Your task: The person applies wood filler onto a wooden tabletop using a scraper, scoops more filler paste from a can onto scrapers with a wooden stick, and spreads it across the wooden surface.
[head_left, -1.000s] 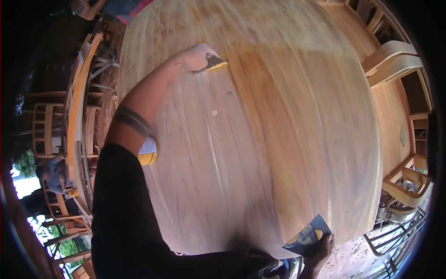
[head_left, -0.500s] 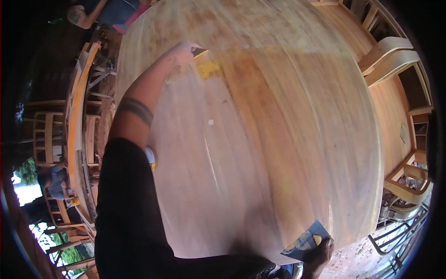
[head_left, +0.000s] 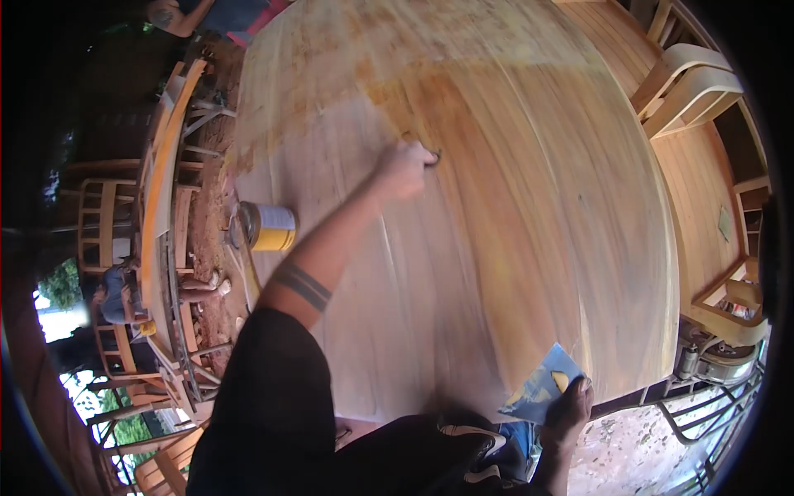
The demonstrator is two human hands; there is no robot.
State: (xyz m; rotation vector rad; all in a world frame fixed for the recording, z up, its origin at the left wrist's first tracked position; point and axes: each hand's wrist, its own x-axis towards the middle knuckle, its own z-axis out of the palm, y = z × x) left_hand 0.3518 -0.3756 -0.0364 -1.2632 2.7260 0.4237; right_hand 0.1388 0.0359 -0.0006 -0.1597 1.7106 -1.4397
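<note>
A large wooden panel point(head_left: 529, 207) with long grain and joint lines fills the middle of the head view. My left hand point(head_left: 404, 169) is closed over its surface, gripping a thin dark-edged scraper point(head_left: 436, 156) that is mostly hidden by the fingers. An orange-brown smeared band point(head_left: 463, 140) runs beside that hand, while paler dusty wood lies to its left. Low at the panel's near right edge, my right hand point(head_left: 569, 403) is closed on a flat blue plate point(head_left: 542, 388). Pale yellow putty point(head_left: 561, 381) sits on the plate in a small lump and smears.
A yellow and white can point(head_left: 271, 227) stands by the panel's left edge. Curved wooden chair parts point(head_left: 691, 91) and a slatted bench surface point(head_left: 691, 198) lie along the right. Metal rails point(head_left: 703, 422) are at lower right. Another person's arm point(head_left: 186, 18) shows at upper left.
My left hand has come nearer and rightward across the panel. The thick yellow patch beside it no longer shows. The can is now mostly uncovered; my right hand still holds the plate.
</note>
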